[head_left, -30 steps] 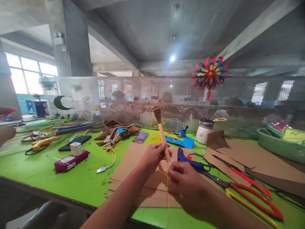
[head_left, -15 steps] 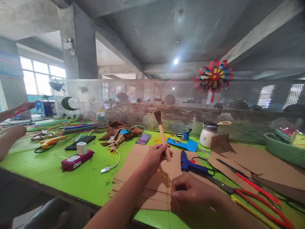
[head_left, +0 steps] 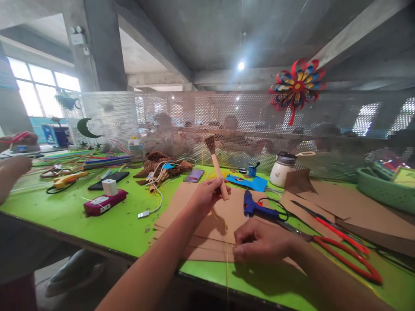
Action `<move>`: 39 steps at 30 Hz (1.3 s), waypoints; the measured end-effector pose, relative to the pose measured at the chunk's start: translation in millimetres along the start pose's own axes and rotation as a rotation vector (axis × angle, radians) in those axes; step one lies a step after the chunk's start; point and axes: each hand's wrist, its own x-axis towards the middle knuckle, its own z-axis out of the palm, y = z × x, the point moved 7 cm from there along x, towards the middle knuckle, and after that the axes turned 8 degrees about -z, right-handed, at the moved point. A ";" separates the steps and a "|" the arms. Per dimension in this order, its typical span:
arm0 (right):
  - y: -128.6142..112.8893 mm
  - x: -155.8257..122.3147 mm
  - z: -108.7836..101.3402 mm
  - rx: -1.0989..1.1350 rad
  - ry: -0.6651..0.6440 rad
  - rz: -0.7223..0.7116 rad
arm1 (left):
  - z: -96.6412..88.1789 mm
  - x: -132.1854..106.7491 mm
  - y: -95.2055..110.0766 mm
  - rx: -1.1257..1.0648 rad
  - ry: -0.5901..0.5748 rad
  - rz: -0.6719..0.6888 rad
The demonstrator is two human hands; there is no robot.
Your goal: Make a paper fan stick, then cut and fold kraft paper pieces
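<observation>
My left hand (head_left: 210, 192) is closed around a small brush-shaped paper piece (head_left: 216, 166), with a rolled tan handle and a dark brown fringed head pointing up. A thin yellow thread (head_left: 227, 259) hangs below it and runs past the table's front edge. Low over the stacked brown paper sheets (head_left: 184, 207), my right hand (head_left: 259, 239) is closed beside the thread. Whether its fingers pinch anything is hidden. A blue glue gun (head_left: 259, 207) lies just beyond my right hand, with red-handled scissors (head_left: 346, 257) to its right.
Brown fringed paper pieces (head_left: 158, 170) with a white USB cable (head_left: 158, 198) lie left of the sheets. A maroon box (head_left: 105, 203), a white jar (head_left: 282, 168) and a green basket (head_left: 385, 190) stand around. Another person's arm (head_left: 13, 172) reaches in at the left. A perforated screen (head_left: 181, 142) borders the back.
The view has tilted down slightly, so the whole scene sits higher. My left hand still holds the brush-shaped piece, and my right hand stays closed in nearly the same place.
</observation>
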 end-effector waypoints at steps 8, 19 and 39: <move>4.5 -8.8 -55.0 -0.131 0.554 -0.006 | 9.8 -8.8 4.3 0.068 -0.128 -0.063; 20.7 -6.3 -56.4 0.562 0.800 -0.101 | 28.6 -17.8 1.4 0.177 -0.176 0.012; -90.0 -50.3 -199.5 0.556 0.982 -0.324 | 42.1 -78.7 -13.7 0.401 -0.259 -0.137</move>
